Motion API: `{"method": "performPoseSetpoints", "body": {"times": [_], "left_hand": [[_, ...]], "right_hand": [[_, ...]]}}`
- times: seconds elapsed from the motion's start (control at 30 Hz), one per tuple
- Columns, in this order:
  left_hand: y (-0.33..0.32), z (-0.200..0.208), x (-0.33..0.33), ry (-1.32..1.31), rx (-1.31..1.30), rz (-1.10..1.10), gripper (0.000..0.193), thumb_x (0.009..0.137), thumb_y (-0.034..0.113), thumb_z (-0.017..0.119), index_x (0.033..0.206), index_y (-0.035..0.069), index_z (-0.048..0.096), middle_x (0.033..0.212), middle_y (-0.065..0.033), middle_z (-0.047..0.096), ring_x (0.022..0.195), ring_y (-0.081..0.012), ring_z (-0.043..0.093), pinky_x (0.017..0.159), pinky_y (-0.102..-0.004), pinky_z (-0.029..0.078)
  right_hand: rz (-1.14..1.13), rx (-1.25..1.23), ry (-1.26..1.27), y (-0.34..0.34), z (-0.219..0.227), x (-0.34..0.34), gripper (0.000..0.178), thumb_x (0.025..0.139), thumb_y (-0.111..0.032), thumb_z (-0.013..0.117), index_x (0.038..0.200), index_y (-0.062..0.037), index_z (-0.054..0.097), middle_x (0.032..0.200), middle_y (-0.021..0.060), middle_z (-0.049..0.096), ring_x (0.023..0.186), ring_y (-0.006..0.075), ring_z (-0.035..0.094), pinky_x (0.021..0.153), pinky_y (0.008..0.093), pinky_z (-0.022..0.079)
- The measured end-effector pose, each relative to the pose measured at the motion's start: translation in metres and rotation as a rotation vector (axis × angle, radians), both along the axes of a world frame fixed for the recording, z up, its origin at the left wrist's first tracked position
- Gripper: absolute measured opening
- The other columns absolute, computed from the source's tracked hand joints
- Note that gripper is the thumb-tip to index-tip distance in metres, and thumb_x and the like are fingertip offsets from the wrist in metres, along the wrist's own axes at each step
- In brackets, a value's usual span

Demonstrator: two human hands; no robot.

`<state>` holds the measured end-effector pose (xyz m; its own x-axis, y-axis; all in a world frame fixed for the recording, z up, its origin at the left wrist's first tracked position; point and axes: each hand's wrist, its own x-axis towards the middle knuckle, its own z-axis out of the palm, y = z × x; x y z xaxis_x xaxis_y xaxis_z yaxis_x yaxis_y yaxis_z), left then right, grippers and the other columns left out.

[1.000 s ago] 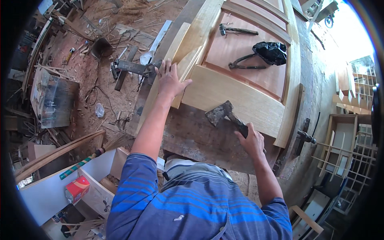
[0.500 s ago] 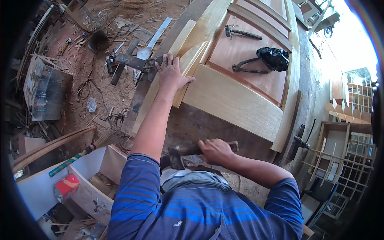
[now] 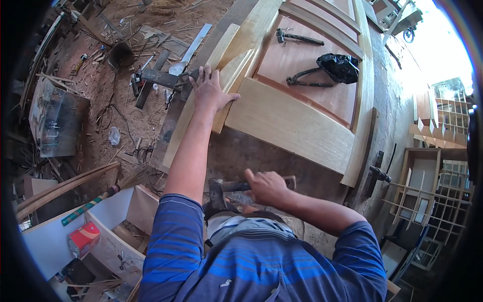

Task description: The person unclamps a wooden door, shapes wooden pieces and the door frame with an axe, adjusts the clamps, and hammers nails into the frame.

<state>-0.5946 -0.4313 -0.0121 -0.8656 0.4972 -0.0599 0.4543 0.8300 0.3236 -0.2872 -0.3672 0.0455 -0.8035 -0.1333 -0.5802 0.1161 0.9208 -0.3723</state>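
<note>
My left hand (image 3: pixel 209 94) lies with fingers spread on the pale wooden side rail of a panelled door (image 3: pixel 292 126), pressing near its corner joint. In my right hand (image 3: pixel 269 189) is a hammer (image 3: pixel 235 186), gripped around its wooden handle. The dark hammer head points left, close in front of my body, below the door's near edge and apart from it. On the door's reddish panel rest a second hammer (image 3: pixel 302 38) and a pair of long-handled pincers (image 3: pixel 309 79), partly covered by a black plastic bag (image 3: pixel 339 68).
A bar clamp (image 3: pixel 163 77) sticks out left of the door, and another clamp (image 3: pixel 378 173) stands at its right. At lower left is a white open box (image 3: pixel 45 246) holding a red carton (image 3: pixel 84 238). Wood scraps litter the sandy floor. Lattice frames (image 3: pixel 427 201) stand at right.
My right hand and the hammer have risen slightly away from my body. My left hand stays on the rail. The view has shifted a little.
</note>
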Motion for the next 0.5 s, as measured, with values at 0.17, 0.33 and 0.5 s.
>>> {"method": "performPoseSetpoints", "body": {"times": [0.17,0.33,0.5], "left_hand": [[-0.001,-0.004,0.004,-0.002,-0.001,-0.006,0.121,0.068,0.07,0.092,0.16,0.007,0.046,0.18,-0.0198,0.025,0.169,-0.037,0.017,0.134,-0.067,0.011],[-0.006,-0.004,0.003,0.002,0.001,-0.013,0.121,0.069,0.07,0.092,0.16,0.007,0.045,0.179,-0.0205,0.027,0.168,-0.0372,0.017,0.134,-0.0677,0.011],[-0.003,-0.005,-0.001,0.029,-0.013,-0.011,0.122,0.069,0.07,0.091,0.162,0.006,0.043,0.178,-0.0213,0.028,0.168,-0.0373,0.017,0.134,-0.0677,0.011]], "right_hand": [[-0.402,0.205,0.118,0.031,-0.009,-0.018,0.057,0.099,-0.043,0.075,0.13,-0.0011,0.05,0.09,0.0258,0.076,0.083,0.0419,0.078,0.072,0.053,0.06],[-0.161,0.018,0.043,-0.002,-0.001,0.004,0.053,0.097,-0.042,0.078,0.118,-0.0027,0.048,0.087,0.0273,0.074,0.087,0.0459,0.076,0.078,0.058,0.058],[-0.496,0.188,0.21,0.052,-0.014,-0.025,0.058,0.095,-0.048,0.078,0.118,-0.0027,0.051,0.085,0.0269,0.074,0.086,0.0469,0.076,0.076,0.0562,0.057]]}}
